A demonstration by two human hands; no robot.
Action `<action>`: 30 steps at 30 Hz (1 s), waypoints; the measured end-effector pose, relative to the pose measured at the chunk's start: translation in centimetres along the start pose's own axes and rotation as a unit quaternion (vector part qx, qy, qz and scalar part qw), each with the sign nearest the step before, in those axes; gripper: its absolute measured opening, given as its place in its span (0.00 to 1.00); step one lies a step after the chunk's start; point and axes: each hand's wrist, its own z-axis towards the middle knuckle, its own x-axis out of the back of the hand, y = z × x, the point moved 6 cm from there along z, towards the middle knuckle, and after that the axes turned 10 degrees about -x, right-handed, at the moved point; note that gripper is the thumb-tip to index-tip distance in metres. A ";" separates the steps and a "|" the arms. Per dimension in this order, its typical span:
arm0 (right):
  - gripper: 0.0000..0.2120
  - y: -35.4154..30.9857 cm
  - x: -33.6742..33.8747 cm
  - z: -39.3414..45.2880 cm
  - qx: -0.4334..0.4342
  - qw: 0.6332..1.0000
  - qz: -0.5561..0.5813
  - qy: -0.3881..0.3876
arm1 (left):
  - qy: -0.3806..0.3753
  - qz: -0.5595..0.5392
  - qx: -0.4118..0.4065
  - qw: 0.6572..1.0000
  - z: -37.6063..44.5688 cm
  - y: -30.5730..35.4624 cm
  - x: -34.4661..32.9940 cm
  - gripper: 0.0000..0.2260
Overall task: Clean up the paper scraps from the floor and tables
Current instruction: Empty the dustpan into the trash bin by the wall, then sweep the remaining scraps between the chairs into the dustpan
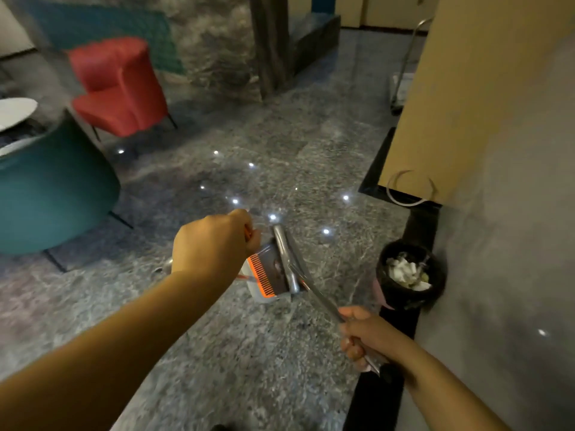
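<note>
My left hand (214,241) grips the top of an orange handle above a dustpan (267,275) with an orange comb edge, which sits low over the grey marble floor. My right hand (361,334) grips a thin metal broom handle (311,284) that runs up and left across the dustpan. A small bin (410,272) with a black liner holds white paper scraps (407,270) and stands against the wall, right of the dustpan. I cannot make out any scraps inside the dustpan.
A teal armchair (53,188) stands at the left and a red chair (121,85) behind it. A white table edge (15,112) shows far left. A wall (510,213) and tan panel (460,98) close the right side. A dark pillar (270,42) stands at the back.
</note>
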 end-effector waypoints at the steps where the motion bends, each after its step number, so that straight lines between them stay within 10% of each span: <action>1: 0.13 -0.3 -1.5 1.1 0.000 1.000 -0.027 0.004 | 0.001 -0.007 0.030 1.000 -1.1 -2.0 -0.2 0.10; 14: 0.09 -3.2 -26.9 10.3 -0.073 0.956 -0.269 -0.089 | -0.042 -0.219 0.352 0.909 -15.5 -28.3 -1.1 0.07; 22: 0.11 -4.1 -41.4 13.3 -0.077 0.925 -0.337 -0.158 | -0.127 -0.317 0.336 0.878 -23.0 -38.1 1.0 0.09; 30: 0.14 -4.4 -52.4 16.1 -0.072 0.878 -0.430 -0.195 | 0.040 -0.255 0.483 0.837 -29.9 -46.0 2.8 0.07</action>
